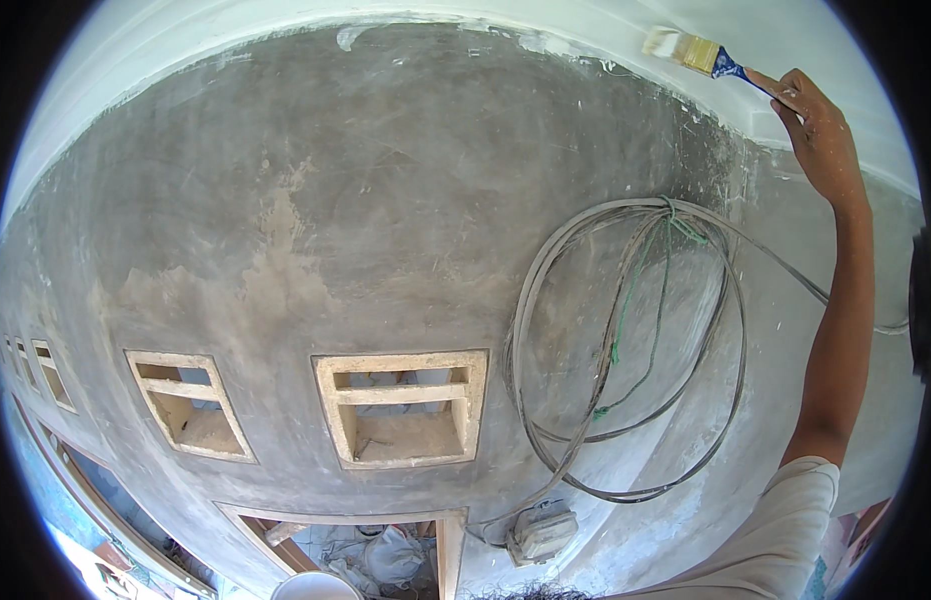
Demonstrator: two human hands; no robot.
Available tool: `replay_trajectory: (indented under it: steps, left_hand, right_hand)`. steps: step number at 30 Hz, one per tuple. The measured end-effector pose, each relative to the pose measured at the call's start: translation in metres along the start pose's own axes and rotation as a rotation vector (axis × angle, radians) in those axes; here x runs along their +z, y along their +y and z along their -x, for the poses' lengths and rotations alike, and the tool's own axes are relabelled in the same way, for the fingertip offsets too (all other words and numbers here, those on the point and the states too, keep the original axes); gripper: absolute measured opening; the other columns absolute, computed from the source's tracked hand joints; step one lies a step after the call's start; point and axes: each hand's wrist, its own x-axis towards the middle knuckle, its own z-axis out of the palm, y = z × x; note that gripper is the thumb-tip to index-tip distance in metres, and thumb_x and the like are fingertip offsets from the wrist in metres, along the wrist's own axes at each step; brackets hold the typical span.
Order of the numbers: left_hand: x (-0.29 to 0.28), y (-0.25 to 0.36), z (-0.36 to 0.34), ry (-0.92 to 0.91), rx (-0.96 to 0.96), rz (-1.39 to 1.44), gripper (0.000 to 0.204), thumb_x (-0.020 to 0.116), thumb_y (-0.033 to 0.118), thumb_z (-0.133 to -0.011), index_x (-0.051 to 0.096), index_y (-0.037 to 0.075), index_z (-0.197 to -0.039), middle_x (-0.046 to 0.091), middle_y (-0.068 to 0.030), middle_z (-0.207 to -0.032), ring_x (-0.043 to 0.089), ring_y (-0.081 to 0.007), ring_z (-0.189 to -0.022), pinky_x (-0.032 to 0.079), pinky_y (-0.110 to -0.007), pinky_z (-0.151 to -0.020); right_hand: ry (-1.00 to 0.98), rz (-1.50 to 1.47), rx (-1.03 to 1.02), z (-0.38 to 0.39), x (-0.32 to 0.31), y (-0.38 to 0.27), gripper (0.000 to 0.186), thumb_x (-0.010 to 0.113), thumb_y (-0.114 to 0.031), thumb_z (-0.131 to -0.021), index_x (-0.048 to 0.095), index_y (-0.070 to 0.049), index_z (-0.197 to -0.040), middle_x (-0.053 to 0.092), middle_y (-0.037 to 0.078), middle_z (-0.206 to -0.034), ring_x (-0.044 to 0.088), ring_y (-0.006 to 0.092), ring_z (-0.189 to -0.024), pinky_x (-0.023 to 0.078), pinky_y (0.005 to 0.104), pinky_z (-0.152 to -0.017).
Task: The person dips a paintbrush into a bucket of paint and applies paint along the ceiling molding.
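Raised at the upper right, my right hand [813, 118] grips the blue handle of a flat paintbrush [700, 52]. The brush has a yellowish ferrule and pale bristles coated with white paint. Its bristle end is against or very near the white-painted ceiling moulding [605, 25], just above the grey wall; whether it touches is hard to tell. White smears run along the seam between moulding and wall. My left hand is outside the picture. At the bottom edge, part of a white round container [317, 587] shows; what holds it up is hidden.
A coil of grey cable [530, 290] tied with green string hangs on the grey plastered wall [405, 250], below the brush. Two framed vent openings [400, 458] [190, 450] sit lower left. A doorway [450, 555] and a grey box [542, 535] are at the bottom.
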Motion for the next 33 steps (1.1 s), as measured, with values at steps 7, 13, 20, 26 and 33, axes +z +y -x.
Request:
replay_trajectory:
  steps: [7, 13, 20, 26, 33]
  left_hand:
    - [0.003, -0.05, -0.006, 0.113, 0.599, -0.403, 0.036, 0.057, 0.018, -0.083, 0.065, -0.003, -0.111, 0.068, -0.0137, -0.091, 0.059, -0.0245, -0.079, 0.049, -0.037, -0.075]
    - [-0.007, -0.048, -0.003, -0.048, 0.136, 0.179, 0.036, 0.057, 0.015, -0.084, 0.064, -0.004, -0.113, 0.069, -0.0147, -0.098, 0.061, -0.0258, -0.09, 0.049, -0.037, -0.083]
    - [-0.007, -0.052, -0.021, -0.049, -0.144, 0.189, 0.037, 0.058, 0.011, -0.083, 0.064, 0.0, -0.117, 0.063, -0.0063, -0.079, 0.049, -0.0129, -0.055, 0.041, -0.03, -0.049]
    - [-0.006, -0.042, -0.019, -0.054, -0.073, 0.197, 0.04, 0.058, 0.013, -0.082, 0.064, 0.001, -0.12, 0.062, -0.0054, -0.075, 0.043, -0.0115, -0.049, 0.036, -0.03, -0.044]
    - [0.011, -0.07, -0.005, 0.204, 0.36, -0.327, 0.041, 0.058, 0.015, -0.083, 0.065, -0.001, -0.119, 0.068, -0.0116, -0.087, 0.054, -0.0188, -0.064, 0.046, -0.035, -0.06]
  right_hand:
    - [0.179, -0.331, -0.405, -0.08, -0.034, -0.175, 0.032, 0.057, -0.02, -0.1, 0.068, -0.024, -0.13, 0.06, 0.014, -0.099, 0.062, 0.0324, -0.091, 0.052, 0.0428, -0.083]
    - [0.126, -0.19, -0.302, -0.079, 0.017, -0.107, 0.025, 0.057, -0.019, -0.098, 0.074, -0.016, -0.117, 0.065, 0.018, -0.1, 0.066, 0.0348, -0.093, 0.053, 0.044, -0.082]
    - [-0.091, 0.063, 0.024, -0.002, 0.053, 0.049, 0.043, 0.06, -0.013, -0.096, 0.064, -0.033, -0.134, 0.055, 0.01, -0.093, 0.06, 0.0284, -0.092, 0.049, 0.0421, -0.082]
    - [-0.117, 0.369, -0.08, -0.038, 0.017, 0.028, 0.035, 0.06, 0.0, -0.087, 0.073, -0.016, -0.116, 0.066, 0.011, -0.105, 0.066, 0.032, -0.097, 0.053, 0.0432, -0.083]
    - [0.068, 0.473, -0.4, -0.084, -0.096, -0.18, 0.017, 0.061, -0.012, -0.092, 0.075, -0.002, -0.092, 0.071, 0.021, -0.092, 0.07, 0.0338, -0.083, 0.056, 0.0446, -0.076]
